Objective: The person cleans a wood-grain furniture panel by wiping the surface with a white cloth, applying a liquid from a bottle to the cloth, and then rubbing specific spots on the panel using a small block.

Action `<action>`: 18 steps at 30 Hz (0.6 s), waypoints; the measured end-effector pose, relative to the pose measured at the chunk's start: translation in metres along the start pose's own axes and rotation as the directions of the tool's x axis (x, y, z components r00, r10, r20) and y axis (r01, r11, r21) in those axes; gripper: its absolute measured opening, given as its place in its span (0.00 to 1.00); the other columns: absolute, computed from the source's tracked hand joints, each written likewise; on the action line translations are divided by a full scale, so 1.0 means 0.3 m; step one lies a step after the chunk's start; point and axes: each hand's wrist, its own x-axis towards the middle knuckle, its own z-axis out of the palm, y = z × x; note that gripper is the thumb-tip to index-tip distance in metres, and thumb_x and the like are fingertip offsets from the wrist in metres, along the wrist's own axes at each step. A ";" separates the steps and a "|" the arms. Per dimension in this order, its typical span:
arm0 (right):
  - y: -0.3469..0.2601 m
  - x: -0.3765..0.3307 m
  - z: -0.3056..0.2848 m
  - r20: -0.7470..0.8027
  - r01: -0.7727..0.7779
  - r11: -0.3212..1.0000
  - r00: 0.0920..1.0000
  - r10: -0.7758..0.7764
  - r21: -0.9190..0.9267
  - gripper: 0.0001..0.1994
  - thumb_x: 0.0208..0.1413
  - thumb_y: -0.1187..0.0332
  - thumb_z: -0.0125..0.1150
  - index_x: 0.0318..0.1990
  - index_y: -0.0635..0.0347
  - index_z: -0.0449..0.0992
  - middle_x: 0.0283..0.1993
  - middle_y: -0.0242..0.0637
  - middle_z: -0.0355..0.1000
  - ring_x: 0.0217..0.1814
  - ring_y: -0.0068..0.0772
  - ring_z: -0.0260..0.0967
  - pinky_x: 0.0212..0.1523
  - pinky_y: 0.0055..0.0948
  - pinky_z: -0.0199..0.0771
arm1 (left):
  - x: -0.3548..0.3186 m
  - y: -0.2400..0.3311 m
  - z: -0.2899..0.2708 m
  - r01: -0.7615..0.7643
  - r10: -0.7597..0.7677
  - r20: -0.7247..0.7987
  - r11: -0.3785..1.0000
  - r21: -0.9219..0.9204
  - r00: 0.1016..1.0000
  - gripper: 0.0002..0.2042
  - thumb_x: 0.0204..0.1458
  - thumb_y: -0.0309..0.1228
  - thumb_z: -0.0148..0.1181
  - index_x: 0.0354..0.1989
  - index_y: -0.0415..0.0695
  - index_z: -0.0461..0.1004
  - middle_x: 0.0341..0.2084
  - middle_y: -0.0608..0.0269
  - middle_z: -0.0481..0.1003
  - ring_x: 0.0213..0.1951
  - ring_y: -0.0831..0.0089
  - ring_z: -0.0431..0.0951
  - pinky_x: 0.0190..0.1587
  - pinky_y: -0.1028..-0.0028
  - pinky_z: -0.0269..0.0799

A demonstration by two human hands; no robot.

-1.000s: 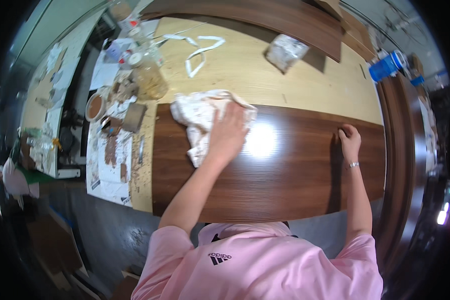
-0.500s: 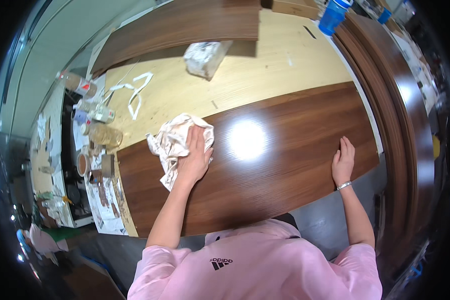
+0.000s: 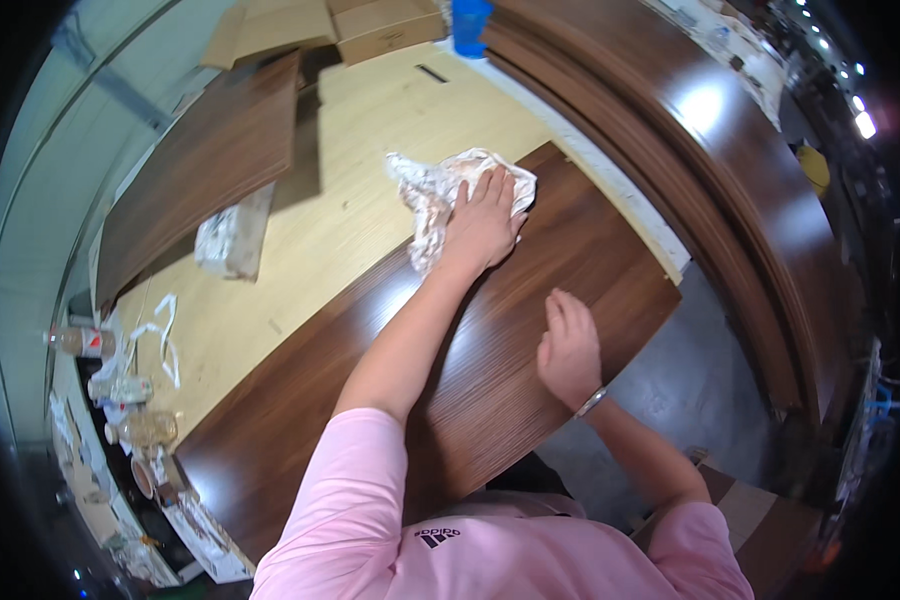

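A dark brown wood-grain panel [image 3: 370, 365] lies on a pale worktable, slanting across the view. My left hand [image 3: 485, 222] presses a crumpled, stained white cloth [image 3: 430, 200] at the panel's far edge near its right end. Its fingers stretch over the cloth, and part of the cloth hangs over onto the pale tabletop. Nearer to me, my right hand [image 3: 570, 345] is over the panel's front right part with nothing in it. Its fingers are loosely bent and apart from the cloth; whether it touches the panel I cannot tell.
Another brown panel [image 3: 210, 165] rests raised on a wrapped block [image 3: 235, 238] at the far left. Bottles, including one with yellowish liquid [image 3: 145, 430], line the left edge. Stacked brown mouldings [image 3: 660, 150] run along the right. A blue container [image 3: 468, 28] and cardboard boxes [image 3: 385, 28] stand behind.
My view has turned to the right. My left hand has slid the cloth from the panel's left part toward its far right. My right hand has left its place by the panel's right end.
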 end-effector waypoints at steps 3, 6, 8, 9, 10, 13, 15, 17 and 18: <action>-0.008 0.002 -0.025 -0.005 -0.020 0.999 1.000 0.020 0.026 0.27 0.46 0.74 0.56 0.57 0.73 0.66 0.61 0.53 0.64 0.64 0.54 0.60 0.65 0.48 0.60 | 0.230 0.091 0.070 -0.056 0.056 0.004 0.998 -0.014 0.998 0.33 0.64 0.46 0.44 0.71 0.38 0.51 0.72 0.53 0.52 0.73 0.58 0.49 0.72 0.50 0.45; -0.018 0.008 -0.034 0.000 -0.039 0.997 0.999 0.039 0.063 0.26 0.45 0.76 0.56 0.56 0.72 0.67 0.60 0.51 0.64 0.64 0.53 0.60 0.65 0.47 0.61 | 0.344 0.115 0.084 -0.070 0.071 0.046 0.997 -0.028 0.996 0.32 0.64 0.48 0.42 0.72 0.42 0.50 0.73 0.55 0.50 0.73 0.60 0.48 0.72 0.49 0.44; -0.015 0.011 -0.017 0.000 -0.051 0.997 0.999 0.051 0.061 0.26 0.46 0.75 0.57 0.56 0.71 0.67 0.61 0.50 0.63 0.65 0.52 0.60 0.65 0.46 0.61 | 0.352 0.089 0.078 -0.054 0.057 0.086 0.998 -0.035 0.995 0.32 0.64 0.49 0.42 0.72 0.43 0.50 0.73 0.58 0.50 0.74 0.61 0.47 0.72 0.50 0.43; -0.008 0.010 -0.015 0.006 -0.056 0.995 0.998 0.055 0.079 0.25 0.46 0.75 0.57 0.56 0.71 0.68 0.61 0.50 0.63 0.65 0.52 0.60 0.65 0.46 0.61 | 0.327 0.090 0.075 -0.059 0.062 0.096 0.998 -0.038 0.993 0.32 0.65 0.49 0.42 0.72 0.44 0.50 0.73 0.58 0.50 0.74 0.62 0.46 0.72 0.50 0.43; 0.002 0.010 -0.022 0.010 -0.060 0.994 0.998 0.059 0.096 0.25 0.46 0.74 0.57 0.56 0.70 0.68 0.61 0.49 0.63 0.65 0.52 0.59 0.65 0.46 0.61 | 0.289 0.095 0.064 -0.092 0.095 0.096 0.995 -0.032 0.991 0.32 0.65 0.48 0.42 0.72 0.43 0.51 0.73 0.57 0.50 0.74 0.62 0.47 0.72 0.50 0.43; 0.015 0.006 -0.037 0.010 -0.088 0.991 0.996 0.087 0.101 0.25 0.47 0.73 0.57 0.56 0.70 0.68 0.62 0.49 0.63 0.65 0.51 0.59 0.66 0.45 0.61 | 0.073 0.119 0.002 -0.187 0.189 0.092 0.982 -0.027 0.978 0.31 0.63 0.45 0.46 0.71 0.42 0.53 0.72 0.55 0.52 0.74 0.60 0.48 0.72 0.50 0.44; 0.026 0.011 -0.039 0.003 -0.089 0.989 0.996 0.090 0.116 0.25 0.47 0.73 0.57 0.56 0.71 0.68 0.62 0.50 0.63 0.65 0.52 0.59 0.66 0.46 0.61 | -0.083 0.135 -0.022 -0.285 0.284 0.142 0.958 -0.010 0.948 0.33 0.60 0.44 0.51 0.71 0.41 0.53 0.71 0.52 0.54 0.73 0.58 0.49 0.71 0.48 0.44; 0.030 0.013 -0.041 0.026 -0.094 0.987 0.995 0.091 0.134 0.26 0.47 0.72 0.58 0.56 0.71 0.67 0.62 0.50 0.63 0.65 0.52 0.58 0.66 0.45 0.60 | -0.134 0.153 -0.018 -0.330 0.332 0.197 0.943 -0.046 0.922 0.34 0.59 0.44 0.53 0.71 0.44 0.53 0.72 0.52 0.52 0.74 0.57 0.48 0.71 0.47 0.43; 0.031 0.014 -0.044 0.022 -0.106 0.985 0.994 0.104 0.137 0.26 0.47 0.72 0.58 0.56 0.71 0.67 0.62 0.50 0.63 0.65 0.52 0.58 0.66 0.45 0.60 | -0.129 0.156 -0.015 -0.333 0.337 0.222 0.941 -0.057 0.915 0.34 0.59 0.43 0.53 0.72 0.45 0.52 0.72 0.52 0.51 0.74 0.57 0.48 0.71 0.47 0.42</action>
